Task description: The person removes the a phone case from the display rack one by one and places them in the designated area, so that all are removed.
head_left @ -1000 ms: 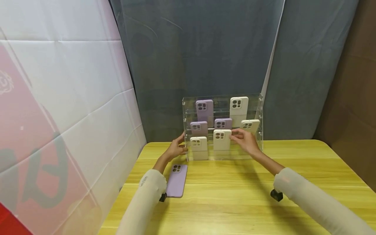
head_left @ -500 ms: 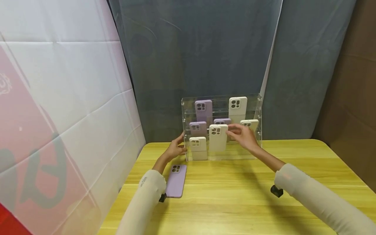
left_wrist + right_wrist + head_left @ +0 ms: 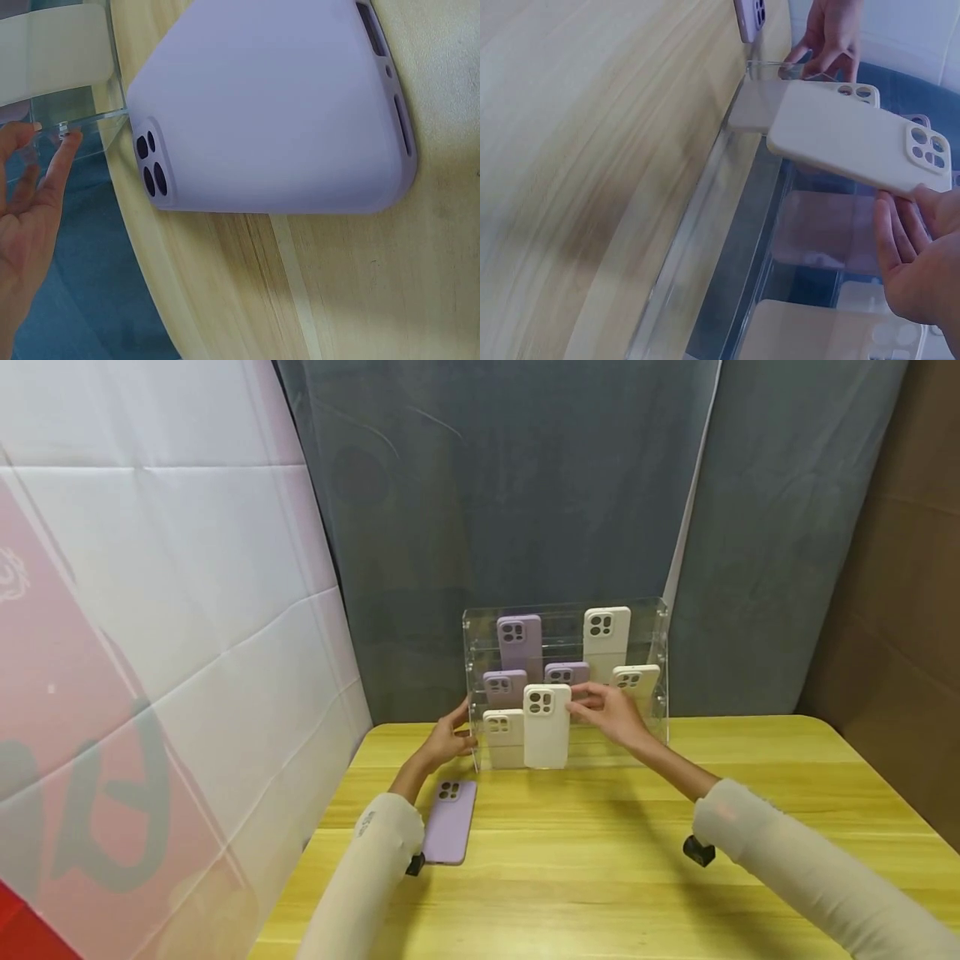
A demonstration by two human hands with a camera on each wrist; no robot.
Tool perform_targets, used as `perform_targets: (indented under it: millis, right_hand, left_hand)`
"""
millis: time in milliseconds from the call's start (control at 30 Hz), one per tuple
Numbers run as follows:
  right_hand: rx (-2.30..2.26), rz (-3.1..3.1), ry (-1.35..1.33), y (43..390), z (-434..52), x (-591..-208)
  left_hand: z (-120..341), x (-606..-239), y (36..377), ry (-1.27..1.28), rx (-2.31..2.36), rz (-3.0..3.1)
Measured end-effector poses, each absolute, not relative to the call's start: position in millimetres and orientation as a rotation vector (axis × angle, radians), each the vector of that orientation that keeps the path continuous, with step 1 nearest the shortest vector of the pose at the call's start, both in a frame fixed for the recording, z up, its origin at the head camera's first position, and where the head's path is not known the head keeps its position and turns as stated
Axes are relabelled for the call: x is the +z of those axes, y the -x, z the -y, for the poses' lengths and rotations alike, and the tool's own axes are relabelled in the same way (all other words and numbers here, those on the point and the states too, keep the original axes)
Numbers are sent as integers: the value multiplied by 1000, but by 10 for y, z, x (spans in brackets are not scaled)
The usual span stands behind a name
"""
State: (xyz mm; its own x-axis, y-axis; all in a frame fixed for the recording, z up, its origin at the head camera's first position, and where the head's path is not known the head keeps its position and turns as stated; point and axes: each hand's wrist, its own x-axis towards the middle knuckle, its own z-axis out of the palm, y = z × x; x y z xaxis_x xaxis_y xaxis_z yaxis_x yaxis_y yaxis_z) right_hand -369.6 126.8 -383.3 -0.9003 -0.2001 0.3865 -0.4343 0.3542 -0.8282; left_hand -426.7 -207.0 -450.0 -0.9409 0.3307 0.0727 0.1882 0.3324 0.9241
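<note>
A clear acrylic tiered rack point(image 3: 660, 643) stands at the table's far edge with several purple and cream phone cases upright in it. My right hand point(image 3: 611, 712) pinches the top edge of a cream phone case point(image 3: 546, 727) point(image 3: 847, 139), held upright just in front of the rack's bottom tier. My left hand point(image 3: 448, 739) point(image 3: 34, 202) rests with straight fingers against the rack's left front corner. Another cream case point(image 3: 502, 737) stands in the bottom tier beside it. A purple phone case point(image 3: 452, 820) point(image 3: 270, 112) lies flat on the table next to my left forearm.
The yellow wooden table point(image 3: 600, 877) stretches toward me with open surface. A white and pink sheet point(image 3: 150, 652) hangs at the left, a grey curtain point(image 3: 525, 485) behind the rack, a brown wall point(image 3: 900, 568) at the right.
My right hand has lifted the cream case out of the bottom tier and carried it left and toward me. The left hand has stayed at the rack's corner.
</note>
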Motion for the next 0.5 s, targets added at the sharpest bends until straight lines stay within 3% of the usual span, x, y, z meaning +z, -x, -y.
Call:
perform_targets:
  millis: [500]
  right_hand:
    - [1823,2373,-618,3644,-998,-4116]
  left_hand:
    - [2068,-4516,4269,-466,1701,-2436]
